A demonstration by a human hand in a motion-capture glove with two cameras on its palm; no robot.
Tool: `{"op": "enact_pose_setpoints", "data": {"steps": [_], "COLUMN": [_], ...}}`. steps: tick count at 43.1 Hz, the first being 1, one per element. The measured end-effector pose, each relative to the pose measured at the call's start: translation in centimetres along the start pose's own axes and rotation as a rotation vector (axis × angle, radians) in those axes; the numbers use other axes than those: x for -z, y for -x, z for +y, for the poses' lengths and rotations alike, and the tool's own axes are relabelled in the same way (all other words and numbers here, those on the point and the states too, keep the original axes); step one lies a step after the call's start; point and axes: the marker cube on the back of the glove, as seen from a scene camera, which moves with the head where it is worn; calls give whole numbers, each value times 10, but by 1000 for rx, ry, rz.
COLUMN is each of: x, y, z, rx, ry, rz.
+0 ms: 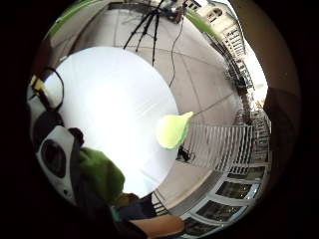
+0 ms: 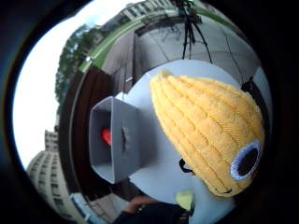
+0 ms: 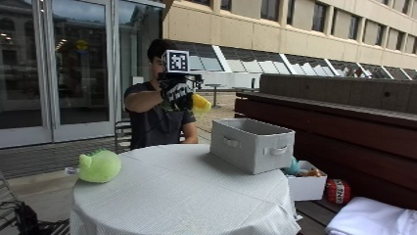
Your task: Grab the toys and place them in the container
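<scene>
Round white-clothed table (image 3: 176,196), grey container (image 3: 252,144), green plush toy (image 3: 100,166)

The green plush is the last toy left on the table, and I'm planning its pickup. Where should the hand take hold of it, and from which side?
Probably from above, fingers spanning the rounded body of the green plush toy. It sits alone near the edge of the table, far from the grey container, so nothing blocks its top. The small spikes along its top look too slight to pinch.

We see the person's right arm raised to about face height, elbow bent and out to the side, forearm angled up. The gloved right hand (image 3: 177,94) has its fingers curled around a yellow corn toy (image 3: 199,104), held in the air. We cannot make out the bare hand.
</scene>
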Motion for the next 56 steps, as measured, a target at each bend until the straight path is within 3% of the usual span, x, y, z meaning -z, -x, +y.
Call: {"op": "enact_pose_setpoints", "data": {"steps": [22,38,49,56], "x": [114,79,44,42], "y": [209,337,332,328], "z": [15,53,35,52], "rx": [165,272,295,338], "ry": [-81,-59,46,89], "rz": [-106,-115,-131,-153]}}
